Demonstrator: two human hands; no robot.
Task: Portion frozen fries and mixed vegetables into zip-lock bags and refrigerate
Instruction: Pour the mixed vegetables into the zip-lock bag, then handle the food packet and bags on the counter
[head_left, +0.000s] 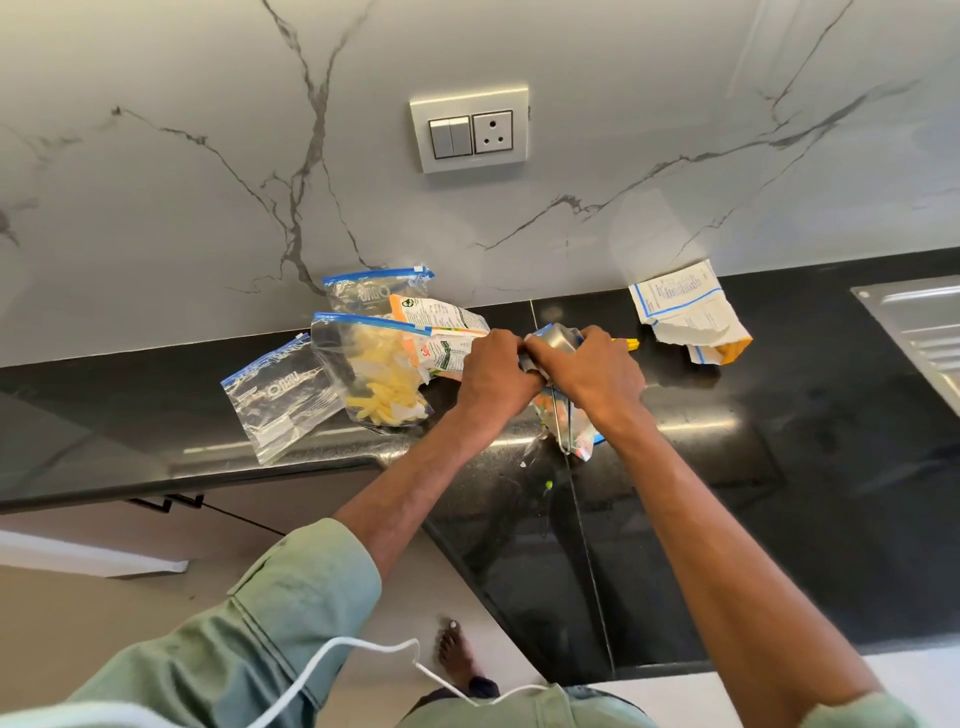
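Left hand (496, 374): pinches the vegetable zip-lock bag (576, 436) at its mouth
Right hand (587, 374): curled round steel utensil (553, 340)
Fries bag (384, 384): beyond left hand's outer side

The tabletop (779, 467) is black with fine pale speckles. The wall (156, 208) is light grey marble with dark grey veins. The zip bag (275, 395) is clear with a blue strip on top. The fries (384, 389) are pale yellow. The bag of vegetables (576, 436) shows orange, green and white. The packet (447, 325) is white, orange and green. The sleeve (260, 623) is pale green.
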